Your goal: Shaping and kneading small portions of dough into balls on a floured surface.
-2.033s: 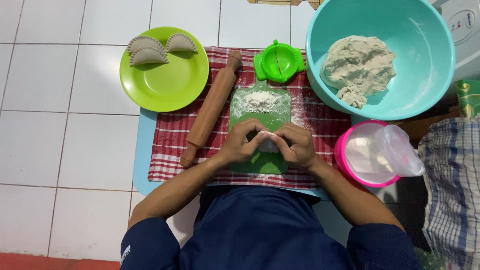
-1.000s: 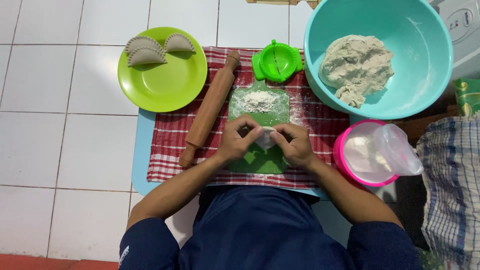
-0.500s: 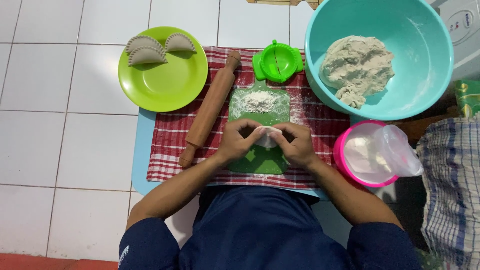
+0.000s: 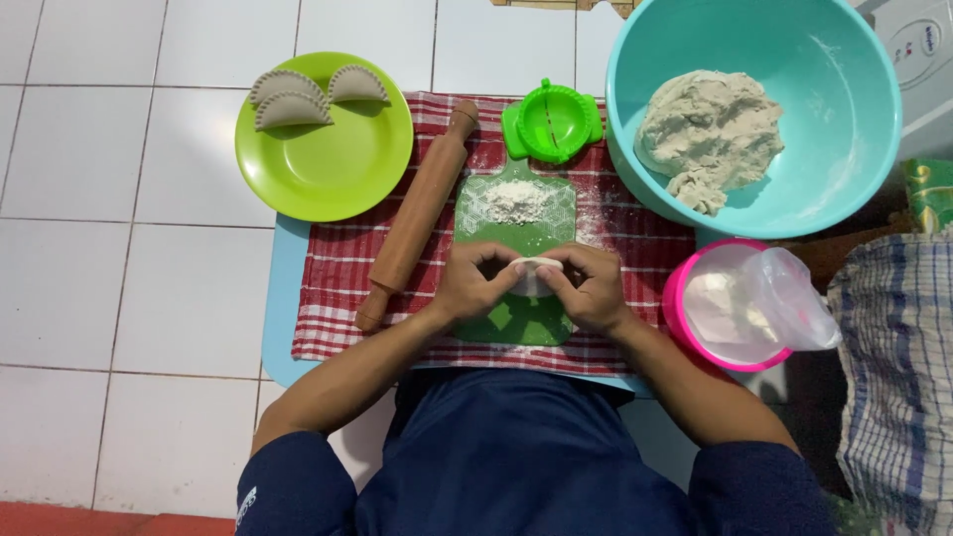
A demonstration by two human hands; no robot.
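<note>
Head-camera view looked straight down: the left hand (image 4: 475, 283) and right hand (image 4: 592, 288) met over the green cutting board (image 4: 516, 213), both pinching a small piece of white dough (image 4: 534, 271) between their fingertips. Just beyond lay a flour pile (image 4: 516, 200). A wooden rolling pin (image 4: 417, 213) rested left of the board, and a teal bowl of dough (image 4: 854, 149) stood far right.

Clear plastic bag (image 4: 769, 293) in pink tub (image 4: 678, 308) at right, green-and-gold packet (image 4: 930, 194) at far right edge
</note>
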